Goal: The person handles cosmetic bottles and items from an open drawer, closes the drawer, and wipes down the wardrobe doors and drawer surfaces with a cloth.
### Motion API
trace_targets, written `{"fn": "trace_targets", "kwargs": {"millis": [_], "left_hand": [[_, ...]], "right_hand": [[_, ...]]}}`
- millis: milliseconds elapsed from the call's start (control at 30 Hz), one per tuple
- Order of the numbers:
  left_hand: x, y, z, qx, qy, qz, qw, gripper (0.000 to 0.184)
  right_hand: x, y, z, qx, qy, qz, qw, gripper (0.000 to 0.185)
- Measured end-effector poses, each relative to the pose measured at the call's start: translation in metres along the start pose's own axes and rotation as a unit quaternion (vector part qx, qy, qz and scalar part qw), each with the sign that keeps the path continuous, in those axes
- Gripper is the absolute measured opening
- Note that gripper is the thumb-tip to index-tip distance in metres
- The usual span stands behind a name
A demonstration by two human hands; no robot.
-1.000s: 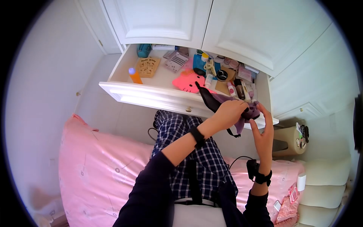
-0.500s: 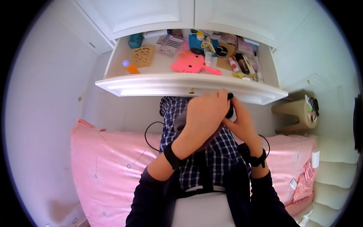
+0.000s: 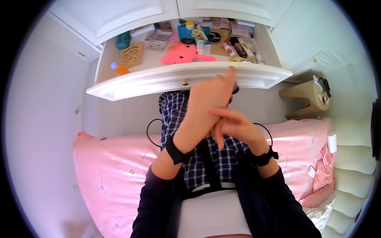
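Observation:
My left hand (image 3: 208, 101) is raised over my lap, in front of the drawer, with its back to me. One finger points up and the others curl out of sight around something. A small part of a dark purplish item (image 3: 235, 88) shows past the fingers; its kind is hidden. My right hand (image 3: 238, 126) is just below and to the right, fingers spread, reaching across under the left palm. Nothing shows between its fingers; whether it touches the left hand I cannot tell. Both wrists wear black bands.
A pulled-out white drawer (image 3: 190, 77) holds a pink cat-shaped item (image 3: 180, 54), an orange bottle (image 3: 120, 68), a wooden board (image 3: 132, 54) and several tubes and jars. Right stands a beige stool (image 3: 303, 97) with small things on top. Pink bedding (image 3: 115, 166) lies beneath me.
My right hand has come away from the dark item and moved down, its fingers spreading. My left hand has tilted up, one finger now straight. The view has shifted, so the drawer appears higher and further left.

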State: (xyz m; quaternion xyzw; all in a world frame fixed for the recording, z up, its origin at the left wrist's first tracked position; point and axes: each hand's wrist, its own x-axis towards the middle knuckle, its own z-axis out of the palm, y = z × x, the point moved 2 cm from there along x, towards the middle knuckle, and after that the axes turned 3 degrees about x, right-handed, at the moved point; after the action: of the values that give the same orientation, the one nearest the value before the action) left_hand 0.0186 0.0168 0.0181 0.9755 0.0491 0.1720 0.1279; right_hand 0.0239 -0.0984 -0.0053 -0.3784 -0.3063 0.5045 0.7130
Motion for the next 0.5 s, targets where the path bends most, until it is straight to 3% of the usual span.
{"fn": "trace_targets", "kwargs": {"millis": [133, 233, 333, 367, 467, 500], "left_hand": [[-0.009, -0.009, 0.016, -0.029, -0.040, 0.070, 0.996, 0.023], [-0.010, -0.004, 0.015, -0.053, 0.010, 0.085, 0.995, 0.024], [-0.003, 0.011, 0.013, -0.055, 0.006, 0.138, 0.989, 0.029], [0.000, 0.012, 0.007, -0.029, 0.030, 0.143, 0.989, 0.032], [0.008, 0.006, -0.019, 0.043, 0.104, 0.135, 0.984, 0.038], [0.012, 0.003, -0.030, 0.059, 0.126, 0.124, 0.982, 0.039]], "right_hand": [[-0.009, 0.009, -0.020, 0.032, 0.023, -0.068, 0.997, 0.065], [-0.019, -0.010, -0.024, 0.222, -0.041, -0.131, 0.965, 0.065], [-0.019, -0.022, -0.008, 0.065, -0.045, -0.028, 0.996, 0.064], [-0.021, -0.020, -0.014, -0.026, -0.025, -0.063, 0.997, 0.065], [-0.016, -0.039, -0.037, 0.266, 0.003, -0.266, 0.927, 0.060], [-0.006, -0.043, -0.035, 0.169, 0.107, -0.276, 0.940, 0.059]]}}
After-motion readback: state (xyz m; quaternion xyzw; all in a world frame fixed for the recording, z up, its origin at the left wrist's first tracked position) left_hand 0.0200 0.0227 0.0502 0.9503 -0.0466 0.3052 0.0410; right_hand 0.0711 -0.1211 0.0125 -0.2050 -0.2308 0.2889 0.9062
